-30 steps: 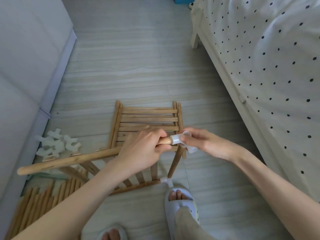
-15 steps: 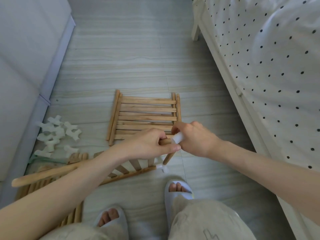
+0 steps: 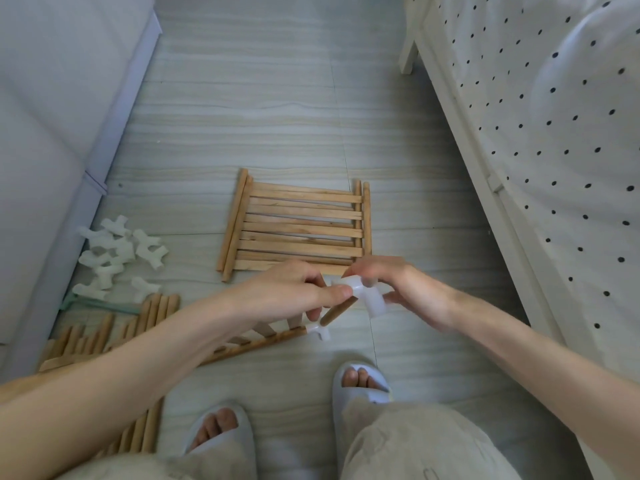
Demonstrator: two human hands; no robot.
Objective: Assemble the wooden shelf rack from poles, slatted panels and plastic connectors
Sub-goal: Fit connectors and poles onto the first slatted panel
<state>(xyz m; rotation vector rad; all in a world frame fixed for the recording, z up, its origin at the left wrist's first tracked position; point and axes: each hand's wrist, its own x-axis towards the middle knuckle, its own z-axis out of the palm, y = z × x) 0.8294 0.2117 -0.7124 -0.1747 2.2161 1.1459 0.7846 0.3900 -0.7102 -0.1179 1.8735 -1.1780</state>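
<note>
My left hand [image 3: 294, 292] curls around the end of a wooden pole, which is almost wholly hidden under the hand and forearm. Its thumb touches a white plastic connector [image 3: 369, 296]. My right hand [image 3: 408, 292] pinches that connector from the right. A short stretch of pole [image 3: 337, 311] slants down-left below the connector. One slatted panel [image 3: 298, 226] lies flat on the floor just beyond my hands. A second panel [image 3: 256, 344] lies under my left forearm, with a connector [image 3: 319, 332] on its corner.
Several loose white connectors [image 3: 114, 254] lie by the grey cabinet [image 3: 52, 133] on the left. Spare poles [image 3: 104, 336] are piled at the lower left. A bed with a dotted cover [image 3: 554, 150] lines the right side. My slippered feet [image 3: 360, 382] stand just below.
The pole's long free end has dropped out of sight under my left forearm. My right hand has shifted right, and more of the connector shows. The view has tilted down.
</note>
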